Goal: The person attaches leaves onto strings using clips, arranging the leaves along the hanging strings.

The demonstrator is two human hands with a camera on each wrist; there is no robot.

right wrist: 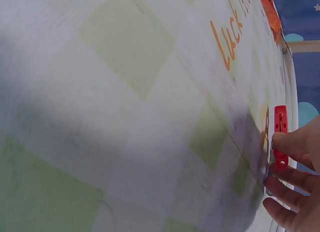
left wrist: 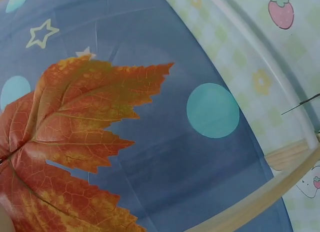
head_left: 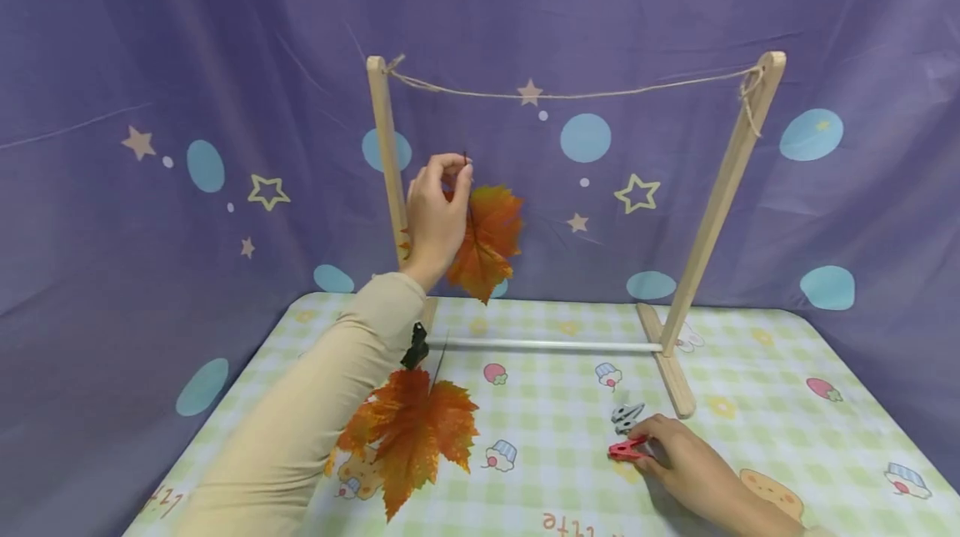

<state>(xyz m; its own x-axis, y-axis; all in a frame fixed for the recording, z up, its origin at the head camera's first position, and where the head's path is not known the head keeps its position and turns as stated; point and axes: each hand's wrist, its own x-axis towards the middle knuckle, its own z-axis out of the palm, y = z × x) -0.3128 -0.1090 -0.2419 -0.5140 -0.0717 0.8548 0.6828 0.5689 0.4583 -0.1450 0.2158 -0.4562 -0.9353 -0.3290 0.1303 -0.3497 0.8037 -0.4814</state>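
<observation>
My left hand (head_left: 438, 208) pinches the stem of an orange maple leaf (head_left: 487, 241), which hangs below the fingertips in front of the curtain. In the left wrist view the same leaf (left wrist: 75, 111) fills the left side, its veins plain. Low at the right, my right hand (head_left: 678, 458) grips a red clothespin (head_left: 626, 449) between thumb and fingers, close over the table. The right wrist view shows the red clothespin (right wrist: 281, 127) lengthwise at the thumb tip. Beside it lie grey clothespins (head_left: 626, 416). Above the left hand, a string (head_left: 555, 96) sags slightly between two wooden posts.
More orange leaves (head_left: 420, 429) lie on the checked tablecloth (head_left: 555, 429), partly behind the left sleeve. A dark green object (head_left: 415, 345) shows by that sleeve. The stand has a right wooden post (head_left: 720, 203), a left post (head_left: 386, 137) and a white bottom bar (head_left: 540, 345).
</observation>
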